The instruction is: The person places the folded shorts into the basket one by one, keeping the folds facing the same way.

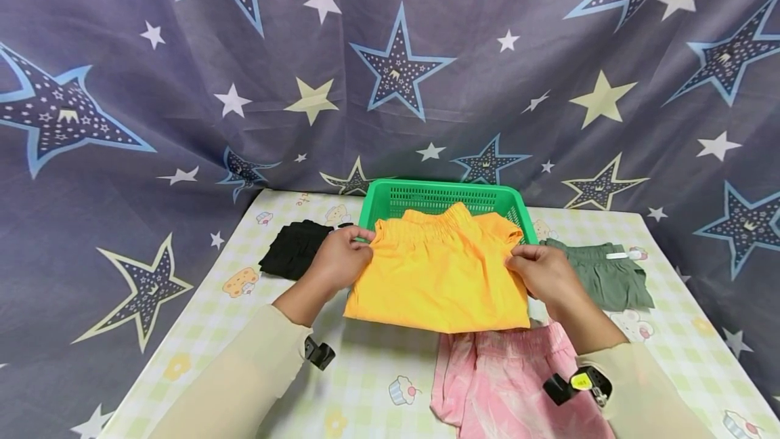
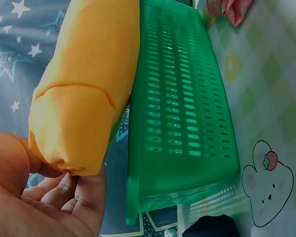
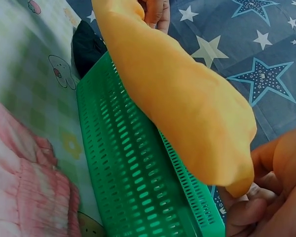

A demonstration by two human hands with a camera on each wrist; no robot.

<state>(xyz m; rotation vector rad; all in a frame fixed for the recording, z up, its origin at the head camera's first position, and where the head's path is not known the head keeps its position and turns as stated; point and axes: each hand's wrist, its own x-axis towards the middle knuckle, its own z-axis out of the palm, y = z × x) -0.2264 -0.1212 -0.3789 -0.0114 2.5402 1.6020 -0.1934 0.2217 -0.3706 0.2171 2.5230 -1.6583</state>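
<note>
Leftmost, a black garment (image 1: 295, 249) lay near the left edge of the worktop (image 1: 213, 317). The left hand (image 1: 342, 257), closed to a pinch, gripped the yellow garment (image 1: 441, 276) above the green basket (image 1: 439, 185) at the rear edge. Pink shorts (image 1: 518, 385) lay frontward. The right hand (image 1: 544, 272) pinched the opposite end, presumably keeping the fold flat. Grey-green shorts (image 1: 612, 280) lay rightmost. Printed cloth (image 1: 359, 385) covered the worktop; a starred curtain (image 1: 426, 148) hung behind.

The yellow garment (image 1: 441, 283) looks like smooth, matt cloth, puckered where gathered. The pink garment (image 1: 512, 385) is crinkled cloth; the black bundle (image 1: 295, 249) and the grey-green garment (image 1: 609, 280) look matt. The basket (image 2: 182, 170) is perforated, slightly glossy plastic, the backdrop (image 1: 390, 148) creased fabric
</note>
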